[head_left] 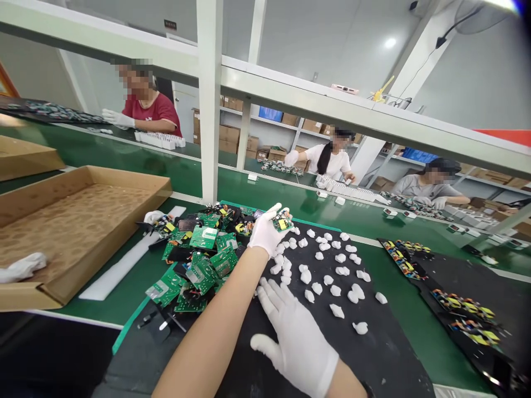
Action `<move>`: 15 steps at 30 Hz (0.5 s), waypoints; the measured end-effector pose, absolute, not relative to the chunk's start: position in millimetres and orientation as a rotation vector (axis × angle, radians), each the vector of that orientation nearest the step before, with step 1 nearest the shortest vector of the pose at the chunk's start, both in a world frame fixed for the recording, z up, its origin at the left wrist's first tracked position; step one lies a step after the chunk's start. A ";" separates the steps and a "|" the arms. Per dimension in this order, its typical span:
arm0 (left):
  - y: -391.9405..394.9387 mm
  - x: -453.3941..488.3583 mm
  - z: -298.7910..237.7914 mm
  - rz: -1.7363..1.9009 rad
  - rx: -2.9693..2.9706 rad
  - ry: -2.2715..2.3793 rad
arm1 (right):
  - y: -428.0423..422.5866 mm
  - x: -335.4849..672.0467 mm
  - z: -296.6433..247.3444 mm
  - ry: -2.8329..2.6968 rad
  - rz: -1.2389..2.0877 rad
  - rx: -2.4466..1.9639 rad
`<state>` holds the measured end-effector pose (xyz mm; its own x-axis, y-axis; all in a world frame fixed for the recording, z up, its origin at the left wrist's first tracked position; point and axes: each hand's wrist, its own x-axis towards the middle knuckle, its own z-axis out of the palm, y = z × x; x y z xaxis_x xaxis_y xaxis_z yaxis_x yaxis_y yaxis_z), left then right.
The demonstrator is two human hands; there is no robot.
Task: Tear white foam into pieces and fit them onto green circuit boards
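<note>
My left hand (265, 231), in a white glove, is stretched out over the black mat (385, 354) and closed on a small green circuit board (282, 222) with a yellow part. It hovers between a heap of green circuit boards (199, 260) and several small white plastic pieces (332, 271) scattered on the mat. My right hand (295, 336), also gloved, lies flat on the mat nearer to me. Its fingers are spread, it holds nothing, and its fingertips are close to the nearest white pieces.
An open cardboard box (83, 221) with a white glove (22, 267) in it stands at the left, a white foam strip (124, 262) beside it. Black trays of boards (460, 304) lie at the right. Three people work across the green belt (269, 193). A white post (209, 99) rises ahead.
</note>
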<state>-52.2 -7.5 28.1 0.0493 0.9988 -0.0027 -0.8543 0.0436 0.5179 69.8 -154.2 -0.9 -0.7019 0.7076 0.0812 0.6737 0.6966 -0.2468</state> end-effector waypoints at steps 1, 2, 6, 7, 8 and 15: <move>-7.6 -52.3 28.5 1.478 0.429 0.413 | -152.5 66.5 0.6 -2.730 0.293 -1.110; -7.8 -52.5 29.0 1.476 0.426 0.412 | -152.5 66.0 -0.9 -2.726 0.279 -1.111; -8.2 -53.6 29.0 1.475 0.398 0.408 | -167.8 89.7 -35.1 -2.735 0.115 -1.105; -7.9 -53.9 28.4 1.479 0.390 0.404 | -172.9 99.5 -47.7 -2.747 0.032 -1.029; -7.4 -54.1 27.6 1.482 0.384 0.398 | -177.2 109.1 -59.6 -2.739 -0.061 -0.960; -7.1 -49.7 27.8 1.487 0.414 0.352 | -171.4 99.6 -45.6 -2.781 0.050 -1.083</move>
